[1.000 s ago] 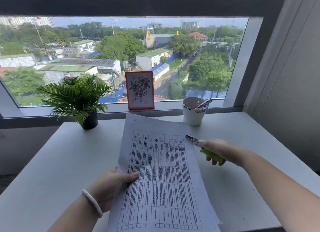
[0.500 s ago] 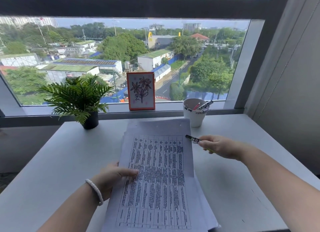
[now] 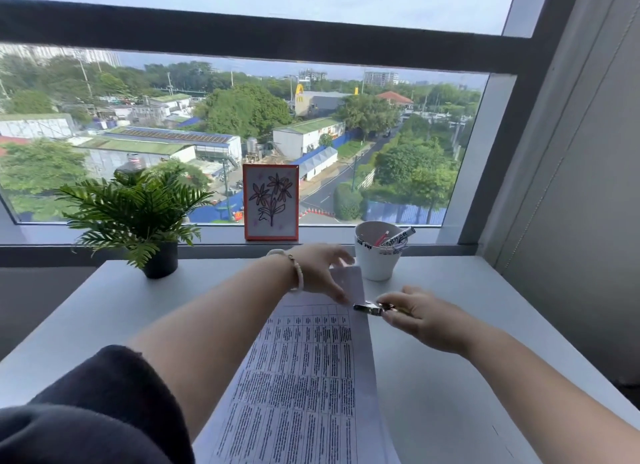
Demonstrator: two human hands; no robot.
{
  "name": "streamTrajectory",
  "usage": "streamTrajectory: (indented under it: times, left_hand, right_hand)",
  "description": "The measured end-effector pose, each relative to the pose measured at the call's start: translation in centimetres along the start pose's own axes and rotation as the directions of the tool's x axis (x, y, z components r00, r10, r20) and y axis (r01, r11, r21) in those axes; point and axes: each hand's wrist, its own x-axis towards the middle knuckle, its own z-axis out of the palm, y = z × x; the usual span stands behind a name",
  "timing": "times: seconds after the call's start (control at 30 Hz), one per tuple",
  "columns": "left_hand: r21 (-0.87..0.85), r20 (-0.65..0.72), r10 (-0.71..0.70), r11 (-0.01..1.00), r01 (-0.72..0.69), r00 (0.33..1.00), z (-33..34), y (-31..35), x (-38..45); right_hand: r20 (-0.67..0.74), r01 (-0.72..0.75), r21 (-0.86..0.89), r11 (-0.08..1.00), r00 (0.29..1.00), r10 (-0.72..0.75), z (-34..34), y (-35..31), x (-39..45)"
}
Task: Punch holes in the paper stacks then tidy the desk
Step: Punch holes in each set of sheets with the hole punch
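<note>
**Up close: hole punch meets the top edge of a paper stack**

Squarely in the middle of the white table [image 3: 104, 311] lies the paper stack [image 3: 311, 370], a sheaf of white sheets whose top page is printed with a dense black table of small text. It runs lengthwise away from the person, its far end near the window sill. The left hand [image 3: 320, 273], a pale bracelet [image 3: 298, 273] on its wrist, reaches across to that far end; its fingers curve down onto the top right corner of the sheets, which looks slightly lifted, though whether they pinch it or only press on it cannot be told. The right hand [image 3: 420, 316] has its grip closed round a small hole punch [image 3: 370, 307], the dark metal head poking out past the fingers and touching the right edge of the stack near the top.

Just beyond both hands stands a white cup [image 3: 375, 262] with dark lettering round its rim, holding a marker [image 3: 398, 236] and a red pen [image 3: 381, 238] that lean to the right. At the table's left rear, a small black pot [image 3: 162, 263] carries a green fern-like plant [image 3: 135, 209]. On the sill between them, an orange-framed flower drawing [image 3: 270, 202] stands upright against the glass.
</note>
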Motion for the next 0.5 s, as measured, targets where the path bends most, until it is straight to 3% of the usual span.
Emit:
streamTrajectory:
  times: [0.17, 0.37, 0.5]
  left_hand:
    - [0.171, 0.132, -0.038, 0.985, 0.015, 0.991, 0.2, 1.5, 2.5]
    - [0.235, 0.126, -0.067, 0.971, 0.036, 0.99, 0.8, 2.1, 2.2]
    - [0.284, 0.07, -0.01, 0.959, -0.011, 0.998, 1.5, 2.3, 2.2]
  right_hand:
    - [-0.019, 0.036, -0.035, 0.999, 0.999, -0.037, -0.3, 0.8, -0.1]
    - [0.012, 0.021, -0.065, 0.998, 1.0, -0.021, 0.5, 1.0, -0.3]
    - [0.023, -0.052, -0.099, 0.994, 0.998, 0.055, 0.3, 0.3, -0.5]
